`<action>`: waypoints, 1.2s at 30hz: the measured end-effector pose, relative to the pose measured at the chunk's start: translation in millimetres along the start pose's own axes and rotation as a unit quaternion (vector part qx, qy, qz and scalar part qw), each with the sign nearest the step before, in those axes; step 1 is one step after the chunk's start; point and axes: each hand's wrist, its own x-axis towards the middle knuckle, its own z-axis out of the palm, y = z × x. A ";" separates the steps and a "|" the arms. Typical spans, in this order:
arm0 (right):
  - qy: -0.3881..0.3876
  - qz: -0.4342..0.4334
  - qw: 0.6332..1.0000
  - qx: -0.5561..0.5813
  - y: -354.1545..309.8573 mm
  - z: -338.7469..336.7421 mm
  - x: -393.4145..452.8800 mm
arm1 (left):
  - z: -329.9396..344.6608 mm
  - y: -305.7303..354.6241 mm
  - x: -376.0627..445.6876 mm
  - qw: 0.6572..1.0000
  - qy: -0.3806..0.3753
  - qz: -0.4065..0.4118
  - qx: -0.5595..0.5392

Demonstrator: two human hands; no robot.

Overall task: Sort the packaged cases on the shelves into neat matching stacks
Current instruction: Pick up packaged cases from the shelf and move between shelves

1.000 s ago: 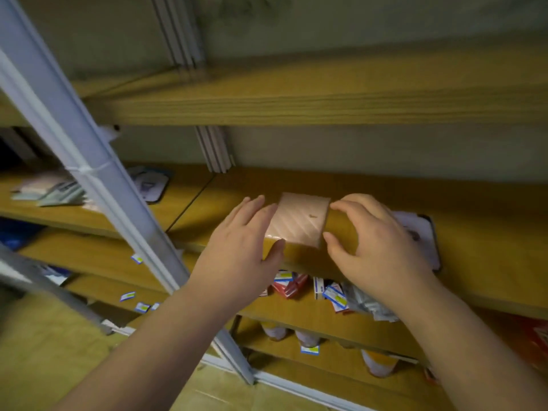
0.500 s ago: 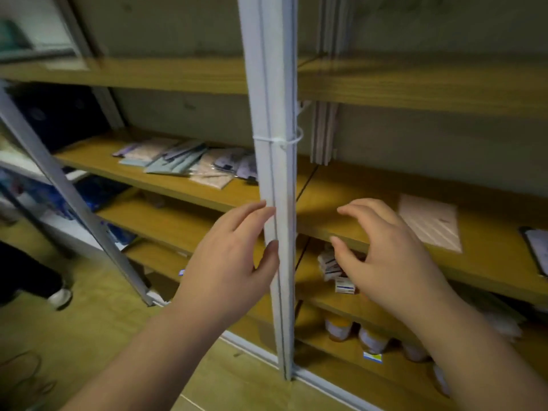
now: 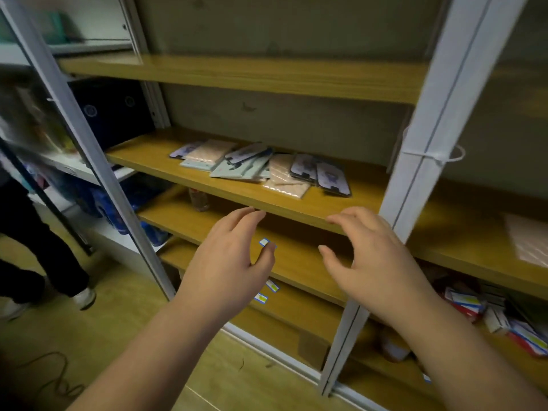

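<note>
We hold our left hand [image 3: 228, 262] and right hand [image 3: 370, 259] apart before the shelf [image 3: 296, 203], fingers loosely spread, gripping nothing. The cases [image 3: 261, 167] lie in a loose, overlapping heap on the shelf, beyond both hands. One pink case [image 3: 527, 241] lies alone on the next bay's shelf, right of the white post [image 3: 421, 173]. Small boxes [image 3: 474, 307] sit below it.

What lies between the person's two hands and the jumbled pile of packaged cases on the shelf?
In the head view, only bare wooden shelf separates the left hand and right hand from the pile of packaged cases.
</note>
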 end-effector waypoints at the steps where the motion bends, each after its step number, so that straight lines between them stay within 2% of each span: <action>1: -0.004 -0.005 1.000 -0.004 -1.4 6.1 7.7 | 1.9 -7.3 5.9 1.000 0.001 -0.006 -0.006; 8: -0.008 -0.019 1.000 0.007 -3.6 52.7 82.9 | 10.1 -55.9 61.0 0.999 0.015 -0.044 -0.019; 14: -0.011 -0.041 0.998 0.055 -9.2 86.3 159.7 | 8.8 -99.3 108.9 0.997 0.006 -0.070 0.025; 20: -0.028 -0.039 0.997 0.059 -10.6 113.8 196.2 | 16.8 -137.5 147.0 0.996 -0.006 -0.093 0.013; 33: -0.020 0.070 0.997 0.009 -36.2 171.8 269.2 | 57.8 -276.3 277.9 0.999 -0.022 -0.044 -0.011; 36: -0.010 0.094 0.996 0.003 -43.4 183.3 279.1 | 69.0 -303.2 318.2 0.996 -0.040 -0.074 0.017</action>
